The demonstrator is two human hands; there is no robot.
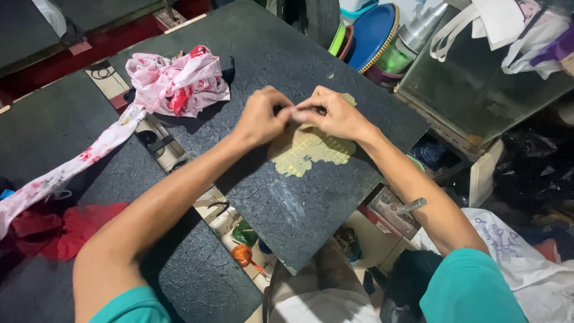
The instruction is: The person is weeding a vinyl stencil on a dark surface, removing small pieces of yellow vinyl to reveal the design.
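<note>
**Two-Hand Pinch Over the Worn Patch of the Dark Board**

A small item, too hidden to identify, is pinched between the fingertips of both hands where they meet. It sits directly above the far edge of the yellowish worn patch [311, 151], which shows a faint grid and lies just beneath and toward the person from the hands. The patch belongs to the dark board [287, 203], a tilted square slab that carries both hands.

The left hand [261, 116] is curled, knuckles up, fingers closed toward the thumb on the item. The right hand [335, 113] mirrors it, fingers bent inward and touching the left fingertips. Both forearms run back toward the person, elbows spread, wrists held low over the board.

Risk assessment: the item is small and held only at the fingertips, so uneven pull between the hands could let it slip or tear. The board overhangs a gap below the near side of the hands; a dropped item could fall among the orange object [242, 255] and clutter there.

Well to the left of the left hand lies a crumpled pink and white cloth [176, 84]. Beyond the right hand stand stacked coloured bowls [368, 36].
</note>
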